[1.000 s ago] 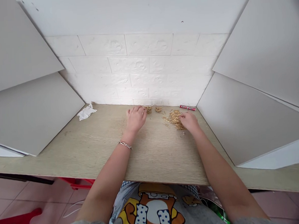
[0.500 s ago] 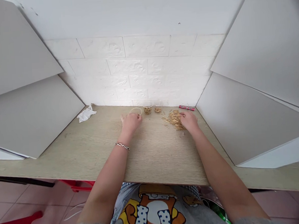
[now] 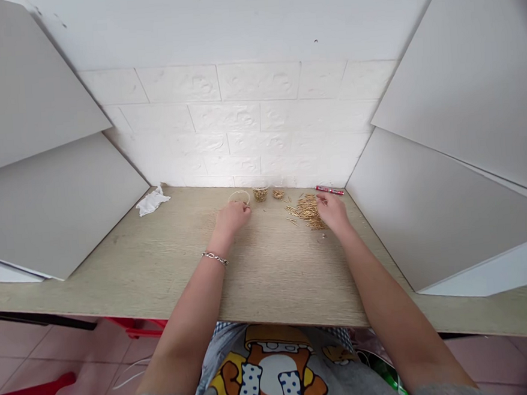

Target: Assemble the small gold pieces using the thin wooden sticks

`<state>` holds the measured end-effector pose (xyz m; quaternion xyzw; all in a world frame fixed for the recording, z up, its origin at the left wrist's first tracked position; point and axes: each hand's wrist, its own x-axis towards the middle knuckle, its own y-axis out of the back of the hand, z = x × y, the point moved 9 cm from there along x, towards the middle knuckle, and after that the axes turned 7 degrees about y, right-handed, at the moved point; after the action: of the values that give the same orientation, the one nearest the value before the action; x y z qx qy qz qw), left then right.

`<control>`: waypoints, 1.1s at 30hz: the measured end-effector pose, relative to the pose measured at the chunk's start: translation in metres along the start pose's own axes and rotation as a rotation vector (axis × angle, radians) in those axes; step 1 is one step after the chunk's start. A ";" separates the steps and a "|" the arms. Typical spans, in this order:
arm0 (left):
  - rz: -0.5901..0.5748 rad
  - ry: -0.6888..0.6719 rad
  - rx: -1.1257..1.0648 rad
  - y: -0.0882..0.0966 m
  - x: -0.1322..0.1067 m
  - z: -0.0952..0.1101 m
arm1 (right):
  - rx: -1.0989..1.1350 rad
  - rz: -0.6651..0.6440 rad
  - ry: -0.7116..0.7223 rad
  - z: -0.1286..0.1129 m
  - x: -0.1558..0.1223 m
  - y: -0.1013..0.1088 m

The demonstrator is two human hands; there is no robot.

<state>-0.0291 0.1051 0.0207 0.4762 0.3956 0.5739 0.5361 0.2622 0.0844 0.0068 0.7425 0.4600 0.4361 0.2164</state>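
Silver chain bracelet (image 3: 214, 258) on left wrist; cartoon-print shirt (image 3: 266, 372).

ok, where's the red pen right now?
In the head view, the slim red pen lies at the far right of the wooden table, against the white brick wall, just beyond the right hand.

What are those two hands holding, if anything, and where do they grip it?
Too small to tell for sure. The left hand touches a clear cup at its near rim; the right hand rests on the golden pins.
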 end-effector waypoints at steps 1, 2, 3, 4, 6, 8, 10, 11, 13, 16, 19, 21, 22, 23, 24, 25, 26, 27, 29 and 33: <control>0.000 0.001 -0.006 0.000 0.000 0.000 | 0.008 -0.001 0.004 0.000 0.000 -0.001; -0.001 0.000 -0.008 0.000 0.000 0.000 | 0.017 -0.002 0.005 0.000 0.000 -0.001; -0.002 -0.002 -0.006 -0.001 0.000 0.000 | 0.026 -0.005 0.005 0.000 -0.001 -0.002; -0.002 -0.002 -0.001 -0.001 0.000 0.000 | 0.032 -0.006 0.004 0.000 -0.001 -0.002; 0.000 -0.005 0.015 -0.001 0.000 0.000 | 0.040 -0.008 0.002 -0.001 -0.001 -0.002; 0.009 -0.011 0.023 0.000 0.000 0.001 | 0.046 -0.012 -0.002 -0.003 -0.001 -0.001; 0.021 -0.018 0.018 0.001 0.000 0.002 | 0.056 -0.016 -0.006 -0.004 -0.002 -0.001; 0.028 -0.018 0.013 0.002 0.000 0.002 | 0.061 -0.018 -0.006 -0.005 -0.002 -0.001; 0.038 -0.012 -0.003 0.003 0.000 0.002 | 0.071 -0.017 -0.005 -0.006 -0.002 0.000; 0.059 -0.013 -0.044 0.004 0.000 0.002 | 0.082 -0.011 0.010 -0.008 -0.002 0.000; 0.082 -0.035 -0.094 0.005 0.001 0.004 | 0.084 0.006 0.030 -0.010 -0.002 0.002; 0.103 -0.052 -0.134 0.007 0.002 0.005 | 0.098 0.024 0.044 -0.013 -0.003 0.004; 0.114 -0.057 -0.156 0.008 0.003 0.004 | 0.113 0.033 0.054 -0.017 -0.004 0.005; 0.125 -0.058 -0.178 0.008 0.004 0.004 | 0.136 0.044 0.070 -0.021 -0.004 0.007; 0.132 -0.056 -0.199 0.008 0.005 0.003 | 0.164 0.054 0.090 -0.028 -0.005 0.008; 0.138 -0.049 -0.220 0.008 0.006 0.001 | 0.196 0.062 0.112 -0.036 -0.005 0.009; 0.144 -0.042 -0.240 0.008 0.007 0.000 | 0.229 0.067 0.134 -0.045 -0.005 0.009; 0.149 -0.036 -0.260 0.008 0.007 -0.002 | 0.260 0.064 0.156 -0.055 -0.005 0.008; 0.163 -0.036 -0.297 0.008 0.008 -0.003 | 0.288 0.033 0.211 -0.079 -0.001 0.002; 0.177 -0.047 -0.366 0.013 0.006 -0.001 | 0.222 -0.112 0.449 -0.142 0.015 -0.026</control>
<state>-0.0332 0.1096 0.0339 0.4171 0.2287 0.6697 0.5702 0.1320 0.0988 0.0693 0.6199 0.5818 0.5241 0.0498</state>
